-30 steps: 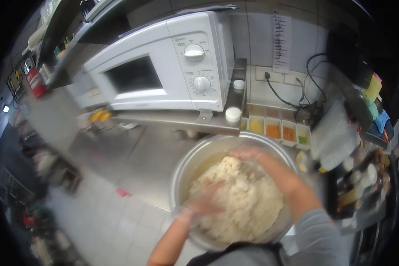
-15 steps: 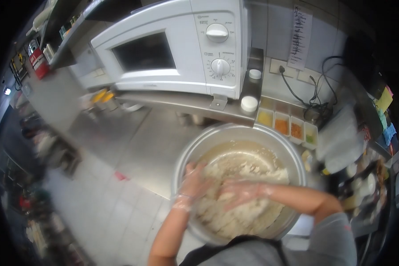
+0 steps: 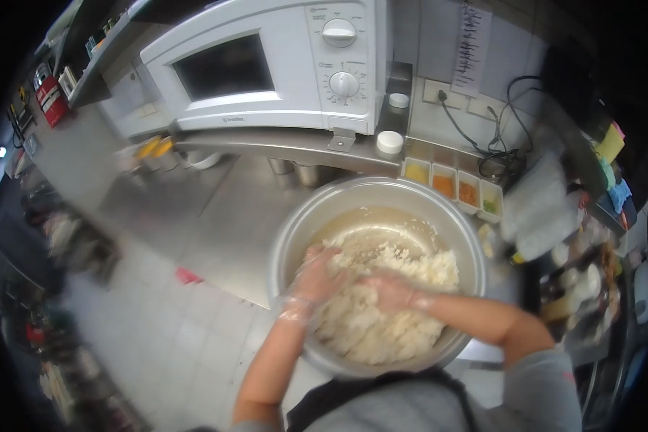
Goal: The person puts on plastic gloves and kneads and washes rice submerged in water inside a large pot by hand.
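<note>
A wide metal pot (image 3: 288,216) stands in front of me, with clumpy white cooked rice (image 3: 371,327) heaped over its near side. Both my hands wear clear plastic gloves. My left hand (image 3: 317,279) is at the pot's left inner side, touching the rice with its fingers apart. Near the middle of the heap, my right hand (image 3: 387,289) is bunched, its fingers curled into the rice. Its fingertips are blurred and partly hidden. Loose grains stick to the pot's far inner wall.
A white microwave (image 3: 288,108) stands on a metal shelf behind the pot. Small tubs of colored toppings (image 3: 468,193) sit just beyond the rim, near white-capped containers (image 3: 389,142). Cables (image 3: 500,155) hang at the right. A pink scrap (image 3: 189,276) lies on the left.
My right hand has gone from stretched flat over the rice to bunched in it. My left hand stays at the pot's left side. The whole view has shifted slightly.
</note>
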{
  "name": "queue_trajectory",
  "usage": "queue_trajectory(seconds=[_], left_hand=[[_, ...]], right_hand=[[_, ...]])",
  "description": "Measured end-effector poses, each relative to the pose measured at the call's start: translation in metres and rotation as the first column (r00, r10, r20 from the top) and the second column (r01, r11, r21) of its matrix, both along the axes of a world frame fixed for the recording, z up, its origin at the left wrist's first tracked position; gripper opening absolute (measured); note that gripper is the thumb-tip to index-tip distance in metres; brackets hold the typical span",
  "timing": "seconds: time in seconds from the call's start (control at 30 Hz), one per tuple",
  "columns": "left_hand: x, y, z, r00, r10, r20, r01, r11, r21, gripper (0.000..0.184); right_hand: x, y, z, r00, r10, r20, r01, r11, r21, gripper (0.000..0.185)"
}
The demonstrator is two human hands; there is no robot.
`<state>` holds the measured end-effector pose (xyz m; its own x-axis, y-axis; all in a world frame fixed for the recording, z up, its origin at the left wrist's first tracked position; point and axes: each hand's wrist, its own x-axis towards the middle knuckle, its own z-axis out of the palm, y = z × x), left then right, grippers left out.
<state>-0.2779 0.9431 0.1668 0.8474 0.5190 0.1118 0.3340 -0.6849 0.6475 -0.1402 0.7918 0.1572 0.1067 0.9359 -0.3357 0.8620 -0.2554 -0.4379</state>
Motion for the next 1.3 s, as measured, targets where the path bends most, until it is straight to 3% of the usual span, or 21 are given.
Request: queue_trajectory(seconds=[0.07,0.13,0.17,0.23,0.3,0.33,0.43,0.6,0.67,0.7,0.77,0.8,0.87,0.93,1.03,1.1,1.13,1.23,1.3], left_hand=[[0.000,0.001,-0.004,0.998,-0.060,-0.005,0.060,0.998,-0.003,0.053],[-0.003,-0.002,0.005,0.987,-0.157,0.013,0.157,0.987,-0.011,0.063],[-0.001,-0.011,0.013,0.973,-0.226,0.038,0.226,0.974,-0.021,0.069],[0.003,-0.033,0.023,0.941,-0.329,0.080,0.330,0.944,0.002,0.079],[0.009,-0.054,0.026,0.909,-0.404,0.098,0.398,0.914,0.073,0.089],[0.013,-0.059,0.027,0.908,-0.381,0.174,0.368,0.924,0.105,0.087],[0.022,-0.069,0.027,0.869,-0.325,0.373,0.288,0.945,0.153,0.074],[0.039,-0.073,0.023,0.768,-0.225,0.600,0.245,0.968,0.049,0.030],[0.049,-0.062,0.010,0.735,-0.184,0.653,0.203,0.978,0.046,0.021],[0.052,-0.058,0.006,0.718,-0.163,0.677,0.181,0.982,0.044,0.020],[0.059,-0.053,0.005,0.754,-0.143,0.641,0.110,0.990,0.092,0.023],[0.062,-0.052,0.007,0.770,-0.132,0.624,0.076,0.990,0.117,0.026],[0.063,-0.053,0.020,0.848,-0.041,0.528,0.045,0.999,0.006,0.033],[0.066,-0.050,0.028,0.896,0.040,0.443,0.005,0.995,-0.099,0.039],[0.076,-0.039,0.027,0.915,0.133,0.380,-0.035,0.967,-0.253,0.045],[0.086,-0.028,0.015,0.909,0.176,0.377,-0.030,0.932,-0.362,0.049],[0.087,-0.023,0.011,0.935,0.109,0.337,0.016,0.938,-0.347,0.046],[0.085,-0.004,0.003,0.964,-0.071,0.258,0.159,0.927,-0.339,0.034],[0.087,0.007,-0.009,0.948,-0.159,0.276,0.257,0.893,-0.368,0.025]], right_hand=[[0.009,0.005,0.008,0.940,-0.263,-0.216,0.268,0.963,-0.008,0.074],[0.021,0.011,-0.008,0.756,-0.440,-0.485,0.472,0.879,-0.062,0.065],[0.038,0.012,-0.042,0.641,-0.460,-0.614,0.525,0.847,-0.085,0.061],[0.033,0.006,-0.029,0.499,-0.386,-0.776,0.574,0.818,-0.039,0.045],[0.029,0.011,-0.036,0.424,-0.322,-0.846,0.655,0.754,0.041,0.043],[0.028,0.015,-0.040,0.386,-0.282,-0.879,0.695,0.715,0.076,0.042],[-0.014,-0.001,0.030,-0.071,-0.114,-0.991,0.816,0.565,-0.123,0.036],[-0.010,0.011,-0.007,-0.426,0.032,-0.904,0.707,0.635,-0.311,0.035],[-0.011,0.011,-0.009,-0.409,-0.034,-0.912,0.710,0.616,-0.341,0.033],[-0.021,0.009,0.016,-0.320,-0.125,-0.939,0.744,0.581,-0.331,0.030],[-0.026,0.007,0.022,0.044,-0.242,-0.969,0.816,0.568,-0.105,0.029],[-0.024,0.005,0.006,0.314,-0.260,-0.913,0.798,0.593,0.106,0.029],[-0.016,0.011,-0.014,0.355,-0.220,-0.909,0.789,0.592,0.165,0.030],[-0.010,0.019,-0.027,-0.104,-0.092,-0.990,0.814,0.564,-0.138,0.030],[0.002,0.012,-0.030,0.062,-0.257,-0.964,0.726,0.675,-0.133,0.035],[-0.001,0.015,-0.038,0.358,-0.179,-0.916,0.759,0.628,0.174,0.041],[-0.004,0.015,-0.043,0.497,-0.151,-0.855,0.737,0.594,0.323,0.045],[0.005,0.012,-0.022,0.493,-0.235,-0.838,0.690,0.692,0.212,0.053],[0.000,-0.005,0.021,0.751,-0.400,-0.525,0.549,0.820,0.161,0.062]])
